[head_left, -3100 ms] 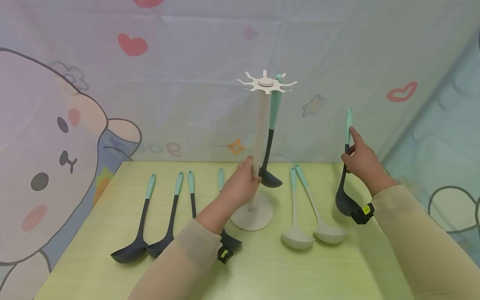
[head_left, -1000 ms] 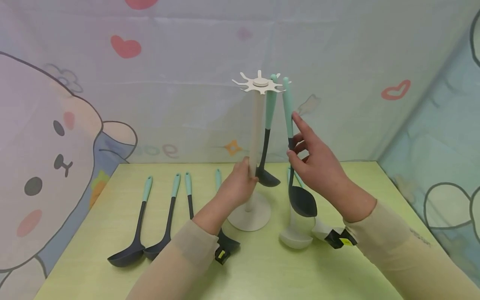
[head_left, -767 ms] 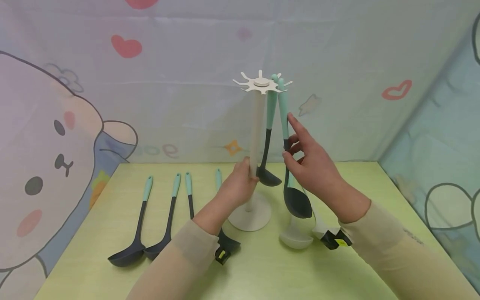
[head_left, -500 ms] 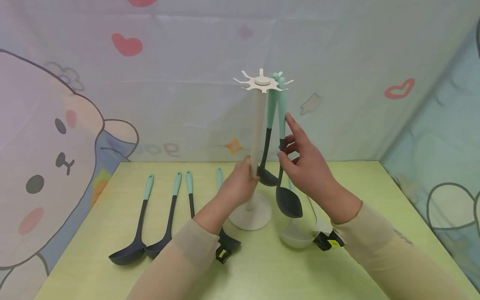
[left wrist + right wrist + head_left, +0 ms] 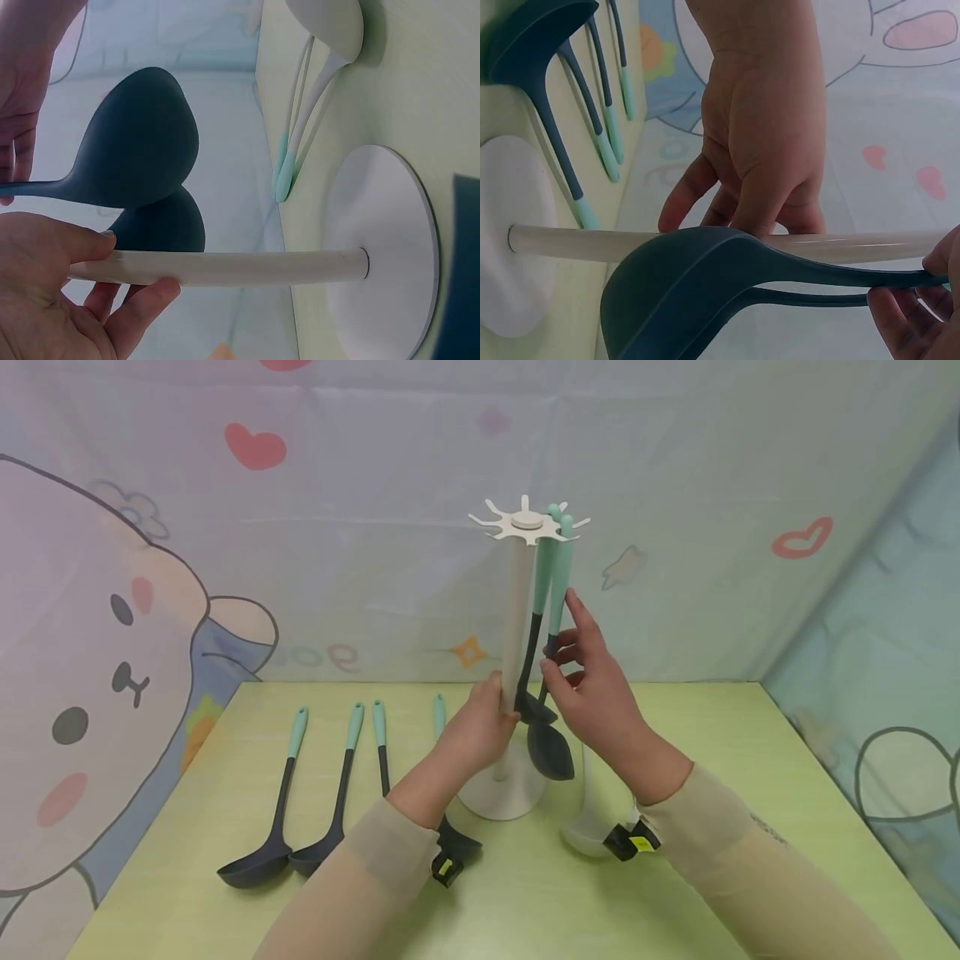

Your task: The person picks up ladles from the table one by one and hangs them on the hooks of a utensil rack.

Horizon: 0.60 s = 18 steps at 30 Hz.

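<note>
My left hand (image 5: 476, 727) grips the pole of a white utensil stand (image 5: 517, 610), fingers wrapped round it above the round base. My right hand (image 5: 600, 693) pinches a dark ladle (image 5: 551, 752) at the neck, index finger extended along its mint handle. The handle's tip is right at the hooked top ring, and the bowl hangs in the air. Close behind it, another dark ladle (image 5: 531, 647) hangs from the ring by its handle. In the right wrist view, the held ladle's bowl (image 5: 682, 277) overlaps the pole.
Several dark ladles with mint handles lie on the table to the left, such as the far-left one (image 5: 258, 867). A cream ladle (image 5: 587, 835) lies right of the base; another is mostly behind my right arm. A patterned cloth (image 5: 375, 568) hangs behind the table.
My right hand has carried the ladle from the far right to the stand, bringing its handle tip to the ring and its bowl further left. My left hand still holds the pole.
</note>
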### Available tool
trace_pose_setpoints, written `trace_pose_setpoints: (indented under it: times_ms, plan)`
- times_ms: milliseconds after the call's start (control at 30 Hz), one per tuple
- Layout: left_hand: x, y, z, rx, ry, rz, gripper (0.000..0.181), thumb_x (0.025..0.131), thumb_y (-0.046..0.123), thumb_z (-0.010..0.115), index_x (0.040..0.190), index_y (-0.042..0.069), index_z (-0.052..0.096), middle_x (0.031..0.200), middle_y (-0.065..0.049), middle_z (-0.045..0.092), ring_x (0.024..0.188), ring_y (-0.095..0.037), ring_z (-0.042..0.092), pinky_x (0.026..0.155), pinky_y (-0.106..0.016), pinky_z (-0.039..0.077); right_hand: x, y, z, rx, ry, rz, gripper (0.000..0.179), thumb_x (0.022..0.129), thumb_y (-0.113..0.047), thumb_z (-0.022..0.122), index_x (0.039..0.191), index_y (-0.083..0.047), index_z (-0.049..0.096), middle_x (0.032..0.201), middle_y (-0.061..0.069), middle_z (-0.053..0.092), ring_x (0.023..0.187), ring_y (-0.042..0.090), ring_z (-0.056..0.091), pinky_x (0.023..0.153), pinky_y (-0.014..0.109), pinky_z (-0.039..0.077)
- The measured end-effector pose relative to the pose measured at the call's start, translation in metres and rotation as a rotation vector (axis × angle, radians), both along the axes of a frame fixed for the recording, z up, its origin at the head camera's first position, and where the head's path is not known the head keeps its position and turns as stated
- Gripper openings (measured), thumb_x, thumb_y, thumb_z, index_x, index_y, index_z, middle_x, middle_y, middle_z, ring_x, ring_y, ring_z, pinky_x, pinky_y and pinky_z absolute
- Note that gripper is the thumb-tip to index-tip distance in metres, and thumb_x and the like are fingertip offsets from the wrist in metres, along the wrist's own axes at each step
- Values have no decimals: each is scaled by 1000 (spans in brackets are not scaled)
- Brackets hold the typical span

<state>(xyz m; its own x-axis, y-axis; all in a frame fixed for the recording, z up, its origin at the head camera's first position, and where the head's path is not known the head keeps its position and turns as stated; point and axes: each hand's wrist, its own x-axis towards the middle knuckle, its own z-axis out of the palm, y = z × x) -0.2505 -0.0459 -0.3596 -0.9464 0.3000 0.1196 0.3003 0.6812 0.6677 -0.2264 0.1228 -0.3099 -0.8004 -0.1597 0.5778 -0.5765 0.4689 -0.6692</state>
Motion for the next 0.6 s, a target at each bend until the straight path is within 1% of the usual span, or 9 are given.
trace_pose_setpoints:
  times_ms: [133, 300, 467, 600]
  plan:
    - [0, 1, 1, 1, -3, -4, 30, 101, 16, 57, 127, 7, 43, 116, -13, 51, 101, -24, 59, 82, -42, 52, 0, 1, -1, -3, -20, 1, 79, 97, -4, 57, 159, -29, 13, 116, 13, 55, 99, 25, 62, 78, 43, 53]
    - [0, 1, 0, -1, 17, -10, 30, 101, 16, 57, 127, 7, 44, 118, -13, 51, 102, -24, 59, 83, -42, 52, 0, 3, -2, -1, -43, 6, 79, 96, -4, 59, 158, -24, 16, 116, 14, 55, 98, 26, 62, 78, 41, 52]
    - [0, 0, -1, 7, 32, -18, 29, 101, 15, 57, 125, 7, 44, 118, -13, 52, 103, -24, 59, 84, -42, 52, -1, 8, -6, 17, -55, -2, 71, 97, -11, 58, 157, -21, 21, 115, 12, 57, 98, 24, 62, 79, 42, 52]
    - [0, 0, -2, 3, 30, -11, 27, 101, 16, 57, 124, 8, 44, 118, -13, 52, 104, -24, 60, 83, -42, 52, -1, 13, -8, 30, -62, -11, 62, 101, -17, 54, 155, -19, 25, 113, 9, 56, 99, 20, 60, 79, 40, 52]
